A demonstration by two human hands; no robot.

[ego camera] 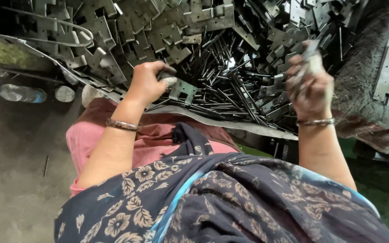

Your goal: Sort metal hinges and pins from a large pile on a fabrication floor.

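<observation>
Head view: we see the left hand [147,83] at centre-left of the frame, fingers curled shut around a notched metal hinge plate [182,89]. The plate sticks out to the right of the fist, long axis roughly level, just above the lap. Right hand [310,87] is raised at centre-right, blurred, fingers closed on a small pale metal piece [311,60] that pokes upward from the grip; we cannot tell its exact shape. Between and beyond both hands lies a heap of thin dark pins [230,87], long axes pointing every way, resting on a curved metal sheet [248,127]. Left hand is nearer the pins' near edge. A pile of flat hinge plates [127,31] fills the upper frame. Plastic bottle [19,93] lies on the floor at far left.
</observation>
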